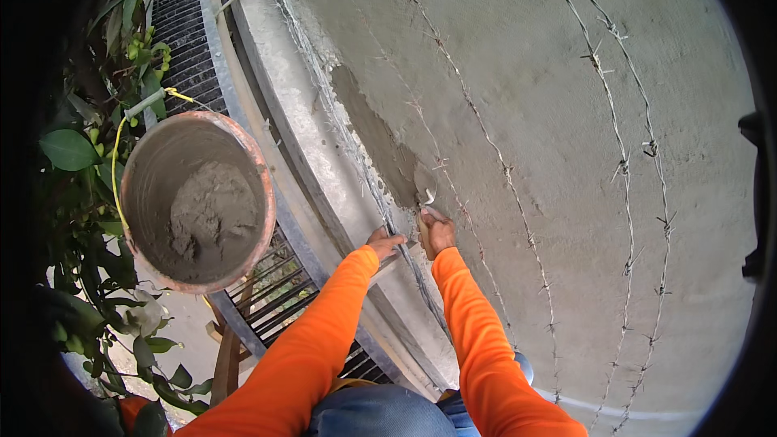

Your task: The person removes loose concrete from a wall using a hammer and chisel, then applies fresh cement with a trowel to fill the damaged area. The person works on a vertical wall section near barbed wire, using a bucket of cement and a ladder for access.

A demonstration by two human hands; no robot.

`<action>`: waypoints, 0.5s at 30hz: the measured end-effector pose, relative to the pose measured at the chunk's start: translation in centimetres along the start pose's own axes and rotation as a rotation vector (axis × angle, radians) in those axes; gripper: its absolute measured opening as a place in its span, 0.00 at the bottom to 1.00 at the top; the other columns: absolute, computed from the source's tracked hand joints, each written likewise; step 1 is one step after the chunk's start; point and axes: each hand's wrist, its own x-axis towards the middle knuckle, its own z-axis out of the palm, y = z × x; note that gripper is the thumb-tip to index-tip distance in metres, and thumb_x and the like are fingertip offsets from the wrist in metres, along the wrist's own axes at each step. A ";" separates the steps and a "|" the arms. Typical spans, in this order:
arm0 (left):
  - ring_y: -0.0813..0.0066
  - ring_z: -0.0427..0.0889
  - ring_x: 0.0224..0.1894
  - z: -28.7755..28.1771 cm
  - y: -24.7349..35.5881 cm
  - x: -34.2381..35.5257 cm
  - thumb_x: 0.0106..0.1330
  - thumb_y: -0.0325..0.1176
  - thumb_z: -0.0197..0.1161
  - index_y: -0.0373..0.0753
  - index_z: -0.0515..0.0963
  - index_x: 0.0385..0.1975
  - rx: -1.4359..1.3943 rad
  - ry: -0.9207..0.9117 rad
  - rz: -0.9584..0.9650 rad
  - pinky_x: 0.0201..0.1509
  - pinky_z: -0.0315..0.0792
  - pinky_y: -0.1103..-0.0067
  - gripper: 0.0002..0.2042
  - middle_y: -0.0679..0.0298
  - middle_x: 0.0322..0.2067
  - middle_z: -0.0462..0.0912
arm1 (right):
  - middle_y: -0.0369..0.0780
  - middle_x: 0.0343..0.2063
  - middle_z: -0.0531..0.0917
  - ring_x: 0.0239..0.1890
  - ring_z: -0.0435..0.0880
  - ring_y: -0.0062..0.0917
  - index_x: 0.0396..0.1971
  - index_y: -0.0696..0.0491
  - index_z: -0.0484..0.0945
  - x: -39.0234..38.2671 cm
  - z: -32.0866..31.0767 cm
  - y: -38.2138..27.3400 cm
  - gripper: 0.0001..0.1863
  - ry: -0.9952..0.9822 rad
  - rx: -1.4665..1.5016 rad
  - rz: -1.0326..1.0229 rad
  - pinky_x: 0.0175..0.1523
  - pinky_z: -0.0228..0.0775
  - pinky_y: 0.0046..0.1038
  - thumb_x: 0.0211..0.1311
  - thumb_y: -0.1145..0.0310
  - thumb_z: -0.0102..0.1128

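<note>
In the head view, my right hand (437, 231) is closed on a trowel (429, 197), whose small metal neck shows above my fingers at a dark strip of wet mortar (380, 137) on the grey plastered surface (591, 154). My left hand (382, 244) is beside a strand of bundled wire (356, 150), fingers curled on what looks like a flat grey piece, which I cannot make out clearly. An orange-rimmed bucket (261, 166) partly filled with grey mortar sits to the left, its yellow-wrapped handle raised.
Strands of barbed wire (506, 171) run across the plastered surface on the right. A metal grating (275, 291) and a pale concrete ledge (303, 109) run along the left, beside leafy branches (73, 150). Wooden pieces (227, 360) show below the grating.
</note>
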 end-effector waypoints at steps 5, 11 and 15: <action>0.71 0.77 0.58 0.6 -0.1 0.2 0.63 0.33 0.68 0.42 0.74 0.54 0.036 -0.014 -0.003 0.63 0.73 0.65 0.20 0.65 0.50 0.81 | 0.36 0.24 0.81 0.19 0.75 0.22 0.46 0.55 0.85 -5.1 -0.5 0.4 0.16 0.059 -0.040 -0.123 0.23 0.67 0.26 0.66 0.60 0.66; 0.65 0.82 0.49 0.8 -1.9 3.7 0.53 0.41 0.75 0.36 0.77 0.54 0.218 0.059 0.416 0.56 0.74 0.70 0.29 0.57 0.46 0.85 | 0.42 0.31 0.85 0.29 0.81 0.28 0.43 0.58 0.85 -16.5 6.0 -9.8 0.14 -0.250 -0.503 -1.069 0.34 0.69 0.27 0.62 0.66 0.70; 0.64 0.82 0.50 1.2 -4.2 5.9 0.53 0.41 0.75 0.35 0.77 0.55 0.091 0.077 0.266 0.57 0.73 0.70 0.29 0.56 0.46 0.85 | 0.36 0.40 0.82 0.44 0.78 0.32 0.43 0.42 0.87 -22.2 14.8 -19.2 0.14 -0.245 -1.177 -1.640 0.57 0.64 0.41 0.55 0.65 0.66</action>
